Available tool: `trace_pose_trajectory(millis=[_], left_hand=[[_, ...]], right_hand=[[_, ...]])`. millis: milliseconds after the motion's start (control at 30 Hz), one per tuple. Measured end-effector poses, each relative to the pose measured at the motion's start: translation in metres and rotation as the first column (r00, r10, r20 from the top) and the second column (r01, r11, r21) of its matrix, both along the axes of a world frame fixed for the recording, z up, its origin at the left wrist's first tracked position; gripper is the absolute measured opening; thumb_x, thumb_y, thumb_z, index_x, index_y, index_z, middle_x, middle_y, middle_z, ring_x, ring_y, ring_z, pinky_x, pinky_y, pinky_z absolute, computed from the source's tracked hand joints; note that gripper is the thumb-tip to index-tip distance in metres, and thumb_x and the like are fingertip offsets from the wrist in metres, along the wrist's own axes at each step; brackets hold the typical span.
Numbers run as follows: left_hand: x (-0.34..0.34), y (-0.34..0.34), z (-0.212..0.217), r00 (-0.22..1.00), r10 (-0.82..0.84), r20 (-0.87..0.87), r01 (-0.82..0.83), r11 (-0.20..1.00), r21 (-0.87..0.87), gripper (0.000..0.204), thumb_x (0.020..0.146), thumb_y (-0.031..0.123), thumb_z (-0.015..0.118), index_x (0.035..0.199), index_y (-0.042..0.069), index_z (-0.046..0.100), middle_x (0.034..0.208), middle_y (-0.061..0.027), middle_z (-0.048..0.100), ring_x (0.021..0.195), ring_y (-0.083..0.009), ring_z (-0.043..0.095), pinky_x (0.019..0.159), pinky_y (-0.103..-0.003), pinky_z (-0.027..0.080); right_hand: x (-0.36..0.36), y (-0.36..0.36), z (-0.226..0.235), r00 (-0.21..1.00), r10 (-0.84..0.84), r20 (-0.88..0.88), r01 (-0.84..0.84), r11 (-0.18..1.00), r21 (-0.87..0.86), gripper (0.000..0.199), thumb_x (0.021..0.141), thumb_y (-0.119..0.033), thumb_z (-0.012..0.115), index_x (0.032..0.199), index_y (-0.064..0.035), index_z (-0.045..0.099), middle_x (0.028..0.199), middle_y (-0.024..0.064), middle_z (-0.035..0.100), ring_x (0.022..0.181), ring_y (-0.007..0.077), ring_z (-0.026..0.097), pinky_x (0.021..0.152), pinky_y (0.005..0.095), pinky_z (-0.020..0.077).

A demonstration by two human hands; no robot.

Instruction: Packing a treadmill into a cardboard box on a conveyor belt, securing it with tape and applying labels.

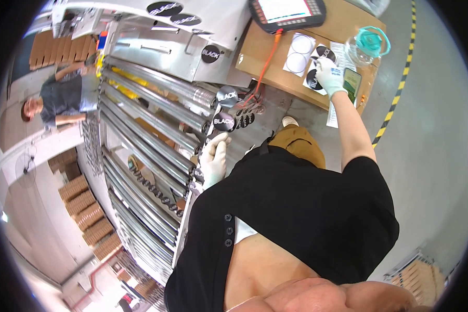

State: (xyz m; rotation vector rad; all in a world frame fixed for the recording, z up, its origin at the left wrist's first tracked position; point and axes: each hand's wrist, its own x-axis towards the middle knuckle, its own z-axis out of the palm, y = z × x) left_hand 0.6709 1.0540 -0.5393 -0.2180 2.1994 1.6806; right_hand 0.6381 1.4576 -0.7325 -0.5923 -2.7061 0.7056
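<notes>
My right hand (329, 76), in a white glove, is at a white sheet (308, 86) with round black stickers (325, 52) on a cardboard box (265, 52). Its fingers are drawn together at the edge of one round black sticker (313, 79), which the hand partly covers. In a matching glove, my left hand (213, 160) is by the conveyor's side rail, its fingers curled and pressed together. Whatever they may hold is hidden. Just beyond its fingertips, round black stickers (224, 122) cling along the rail.
Metal rollers (145, 122) stretch left, where another person (65, 93) stands. On the box are a control pendant (288, 13) with an orange cable (268, 65), a sheet with blank circles (299, 54), a clear teal-lidded bottle (368, 44) and a phone (351, 83).
</notes>
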Motion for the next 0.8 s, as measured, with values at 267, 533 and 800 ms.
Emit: trace_pose_trajectory(millis=[267, 533, 800], left_hand=[[-0.028, 0.047, 0.031, 0.907, -0.118, 0.403, -0.165, 0.783, 0.600, 0.038, 0.094, 0.028, 0.055, 0.119, -0.001, 0.055, 0.105, -0.0109, 0.064, 0.093, -0.0187, 0.062, 0.087, -0.032, 0.049], [-0.031, 0.037, 0.048, 0.996, 0.084, 0.009, -0.083, 0.948, 0.307, 0.023, 0.090, 0.008, 0.054, 0.112, 0.001, 0.058, 0.104, -0.0017, 0.061, 0.093, -0.0107, 0.056, 0.082, -0.027, 0.048], [-0.011, 0.007, 0.071, 0.950, 0.294, 0.104, -0.311, 0.913, 0.263, 0.022, 0.089, 0.020, 0.058, 0.101, 0.002, 0.063, 0.092, -0.0012, 0.063, 0.086, -0.0098, 0.056, 0.077, -0.027, 0.046]], right_hand=[[0.004, -0.128, 0.179, 0.685, 0.448, -0.574, -0.493, 0.866, 0.087, 0.027, 0.074, -0.005, 0.063, 0.100, -0.0012, 0.067, 0.102, 0.0131, 0.066, 0.091, 0.0274, 0.065, 0.082, 0.0383, 0.0519], [0.012, -0.187, 0.204, 0.462, 0.661, -0.591, -0.877, 0.441, -0.191, 0.056, 0.069, -0.013, 0.072, 0.120, -0.0006, 0.054, 0.114, 0.0162, 0.058, 0.111, 0.0325, 0.055, 0.096, 0.0412, 0.0432], [-0.024, -0.224, 0.196, 0.835, 0.485, -0.260, -0.172, -0.219, -0.961, 0.051, 0.085, -0.001, 0.060, 0.133, -0.0004, 0.044, 0.094, 0.0006, 0.058, 0.079, 0.0040, 0.053, 0.071, 0.0187, 0.0435]])
